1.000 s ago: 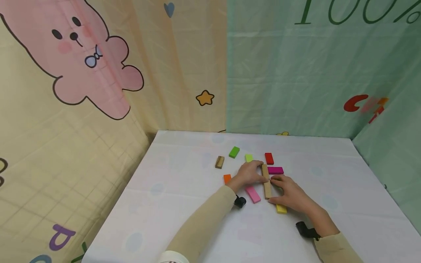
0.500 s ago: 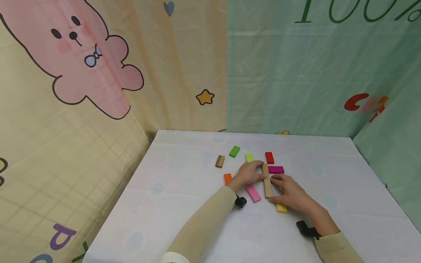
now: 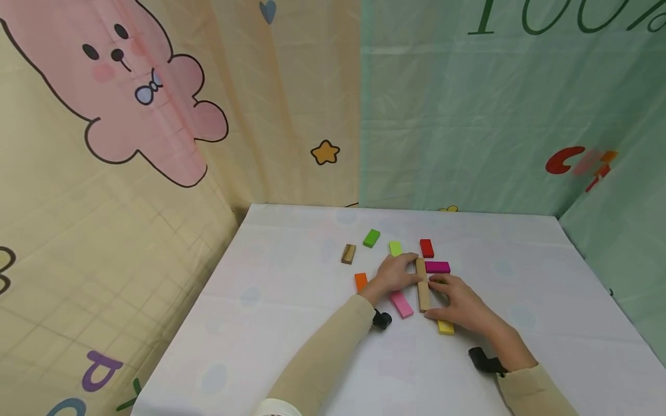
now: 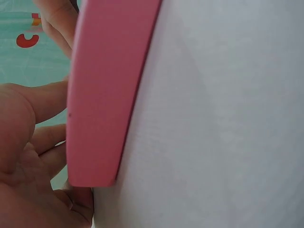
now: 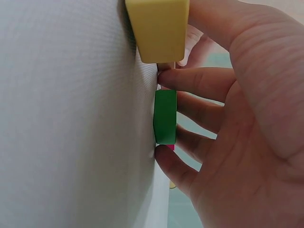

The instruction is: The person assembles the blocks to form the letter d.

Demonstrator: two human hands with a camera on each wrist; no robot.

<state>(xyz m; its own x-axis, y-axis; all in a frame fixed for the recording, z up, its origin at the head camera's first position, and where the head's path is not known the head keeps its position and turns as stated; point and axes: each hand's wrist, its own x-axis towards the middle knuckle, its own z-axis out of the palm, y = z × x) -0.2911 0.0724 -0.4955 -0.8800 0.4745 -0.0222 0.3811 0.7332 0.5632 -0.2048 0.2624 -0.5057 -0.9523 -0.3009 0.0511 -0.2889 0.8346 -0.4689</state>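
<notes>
Two plain wooden blocks lie end to end in a line in the head view. My left hand pinches the farther wooden block between thumb and fingers. On the nearer wooden block, my right hand has its thumb at the near end and a fingertip at the far end. A pink block fills much of the left wrist view, beside the left hand. Under the right hand, a green block stands close to the fingers, with a yellow block near the thumb.
A magenta block lies right of the wooden pair, a red block behind it. Lime, green, brown-streaked and orange blocks are spread to the left on the white table. Cloth walls surround the table.
My left thumb has drawn back slightly from the seam between the two wooden blocks. The right hand and the other blocks stay in place.
</notes>
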